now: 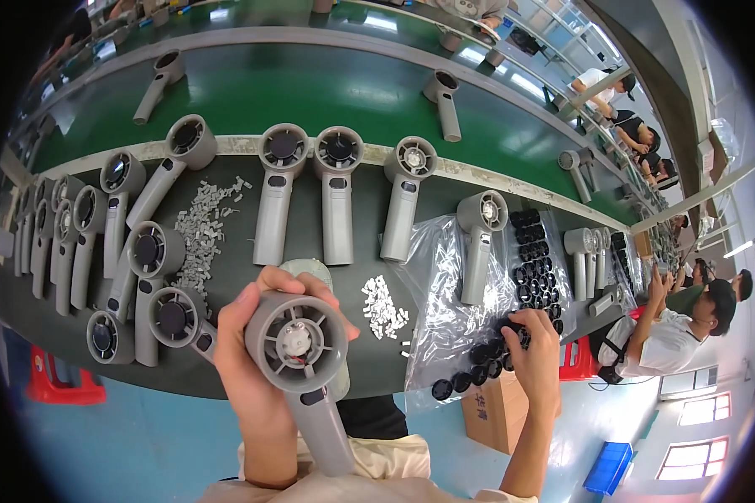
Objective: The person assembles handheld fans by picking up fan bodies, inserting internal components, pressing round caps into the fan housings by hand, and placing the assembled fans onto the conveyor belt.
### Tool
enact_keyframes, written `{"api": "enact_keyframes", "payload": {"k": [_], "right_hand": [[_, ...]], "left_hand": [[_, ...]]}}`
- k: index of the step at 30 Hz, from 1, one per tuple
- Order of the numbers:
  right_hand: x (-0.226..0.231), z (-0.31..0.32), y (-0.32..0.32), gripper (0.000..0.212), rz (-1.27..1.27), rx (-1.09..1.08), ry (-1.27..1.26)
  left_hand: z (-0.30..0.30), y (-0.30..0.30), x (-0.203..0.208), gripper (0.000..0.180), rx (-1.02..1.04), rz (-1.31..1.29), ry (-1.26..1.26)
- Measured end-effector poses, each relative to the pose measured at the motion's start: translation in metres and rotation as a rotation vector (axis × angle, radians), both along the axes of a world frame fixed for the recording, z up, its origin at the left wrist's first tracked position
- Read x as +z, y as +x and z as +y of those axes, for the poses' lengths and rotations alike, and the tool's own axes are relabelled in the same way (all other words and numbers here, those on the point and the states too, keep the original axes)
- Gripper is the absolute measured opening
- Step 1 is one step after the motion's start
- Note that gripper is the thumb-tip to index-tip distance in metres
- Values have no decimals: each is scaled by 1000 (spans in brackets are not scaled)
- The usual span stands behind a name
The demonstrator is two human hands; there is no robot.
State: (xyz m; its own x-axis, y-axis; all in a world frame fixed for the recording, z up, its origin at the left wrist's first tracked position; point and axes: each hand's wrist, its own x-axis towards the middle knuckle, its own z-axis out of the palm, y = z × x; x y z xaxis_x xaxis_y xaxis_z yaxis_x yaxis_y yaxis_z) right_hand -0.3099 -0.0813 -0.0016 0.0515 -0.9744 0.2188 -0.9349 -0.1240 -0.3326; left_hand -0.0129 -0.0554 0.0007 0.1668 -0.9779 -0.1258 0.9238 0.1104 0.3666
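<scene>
My left hand (242,339) is wrapped round the head of a grey handheld fan (296,339). Its round opening faces up, showing a pale hub with spokes and a bit of red wire, and no black disc covers it. The fan's handle slants down toward my lap. Over on the right, my right hand (535,352) has thumb and fingers closed on a small black round fan part (516,329), partly hidden by the fingers. That part sits at the end of a row of similar black parts (478,373) on a clear plastic bag (445,277).
Several grey fans (340,193) lie along the far edge and left side of the dark table. Small grey pieces (197,243) and white pieces (383,306) are heaped there. Beyond runs a green conveyor (310,92) carrying fans. A cardboard box (495,411) stands below; people sit at right.
</scene>
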Motion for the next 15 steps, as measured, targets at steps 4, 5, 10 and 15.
{"api": "enact_keyframes", "payload": {"k": [4,5,10,15], "right_hand": [[5,-3,-3,13,-68,-11,75],[11,-1,-1,13,-71,-42,70],[57,28,49,25,-760,179,-89],[54,28,115,39,-1140,549,29]], "left_hand": [[-1,4,-7,37,-55,-15,-86],[-1,4,-5,37,-74,-8,-86],[8,-5,8,34,-197,40,-88],[15,-5,9,36,-206,28,12]]}}
